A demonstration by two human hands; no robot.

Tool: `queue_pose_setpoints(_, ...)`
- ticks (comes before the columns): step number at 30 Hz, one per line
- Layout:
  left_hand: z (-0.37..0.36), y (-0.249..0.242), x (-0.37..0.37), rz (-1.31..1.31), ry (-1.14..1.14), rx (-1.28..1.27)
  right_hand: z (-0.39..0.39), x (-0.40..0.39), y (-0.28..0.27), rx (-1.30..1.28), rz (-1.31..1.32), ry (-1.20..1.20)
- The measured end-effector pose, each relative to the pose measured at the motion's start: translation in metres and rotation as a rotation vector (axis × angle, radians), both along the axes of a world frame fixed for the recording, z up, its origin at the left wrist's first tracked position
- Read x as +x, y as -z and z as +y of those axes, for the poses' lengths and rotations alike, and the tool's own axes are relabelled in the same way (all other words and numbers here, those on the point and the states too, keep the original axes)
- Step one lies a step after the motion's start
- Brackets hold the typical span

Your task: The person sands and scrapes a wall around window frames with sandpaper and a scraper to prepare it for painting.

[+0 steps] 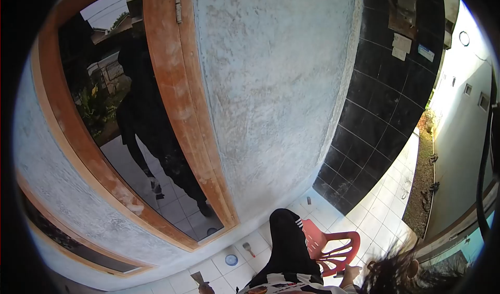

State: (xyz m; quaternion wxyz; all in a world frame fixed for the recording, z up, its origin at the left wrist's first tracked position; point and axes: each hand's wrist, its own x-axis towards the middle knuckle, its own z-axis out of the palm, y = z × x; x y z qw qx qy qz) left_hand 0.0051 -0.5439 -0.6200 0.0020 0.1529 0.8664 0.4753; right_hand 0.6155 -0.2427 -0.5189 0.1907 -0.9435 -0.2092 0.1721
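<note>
At the bottom edge, my left hand point(207, 289) is closed around a scraper point(197, 278) with a flat, wide blade that points up. My right hand point(352, 274) is beside the red plastic chair point(341, 249), its fingers bent around a small dark object too hidden to name. Between the hands, a knee in dark trousers point(289, 242) rises in front of the wall. A brush with a red handle point(248, 249) and a round blue-and-white container point(231, 260) are on the white tiled floor.
A patchy pale blue wall point(271, 85) stands ahead, beside an orange-brown window frame point(174, 85) with reflecting glass. Black tiles point(380, 106) cover the wall section to the right. A small flat item point(309, 200) lies near the corner. Dark hair point(401, 273) shows at lower right.
</note>
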Motion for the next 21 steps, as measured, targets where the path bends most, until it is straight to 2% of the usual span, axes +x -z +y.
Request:
queue_pose_setpoints(1,0.000,0.001,0.000,0.007,0.053,-0.036,-0.013,-0.002,0.004,0.069,0.138,0.097)
queue_pose_setpoints(2,-0.001,0.002,0.000,0.015,0.106,-0.073,-0.020,-0.005,0.009,0.001,0.112,0.126)
queue_pose_setpoints(4,0.037,-0.007,-0.037,-0.185,0.153,-0.197,-0.028,-0.003,0.021,-0.041,0.095,0.126)
queue_pose_setpoints(5,0.055,-0.012,-0.050,-0.173,0.190,-0.193,-0.039,0.001,0.018,0.064,0.221,-0.068)
queue_pose_setpoints(6,0.073,-0.021,-0.061,-0.160,0.224,-0.192,-0.037,0.002,0.030,0.072,0.225,-0.069)
queue_pose_setpoints(8,0.102,-0.039,-0.069,-0.268,0.196,-0.195,-0.034,0.006,0.060,0.105,0.141,-0.332)
queue_pose_setpoints(10,0.116,-0.054,-0.064,-0.272,0.191,-0.201,-0.025,0.000,0.080,0.054,0.205,-0.386)
queue_pose_setpoints(12,0.124,-0.061,-0.058,-0.261,0.186,-0.199,-0.018,-0.012,0.083,0.023,0.252,-0.272)
queue_pose_setpoints(14,0.110,-0.047,-0.051,-0.268,0.238,-0.247,-0.016,-0.018,0.074,0.056,0.261,-0.304)
queue_pose_setpoints(16,0.073,0.004,-0.055,0.024,0.361,-0.392,-0.018,-0.038,0.034,0.019,0.229,-0.349)
queue_pose_setpoints(17,0.041,0.029,-0.051,-0.082,0.388,-0.452,-0.017,-0.036,0.054,0.092,0.213,-0.271)
queue_pose_setpoints(18,0.024,0.022,-0.047,-0.186,0.413,-0.507,-0.019,-0.032,0.058,0.089,0.276,-0.282)
queue_pose_setpoints(21,-0.002,0.007,-0.061,-0.155,0.400,-0.528,-0.029,-0.032,0.065,0.201,0.365,-0.279)
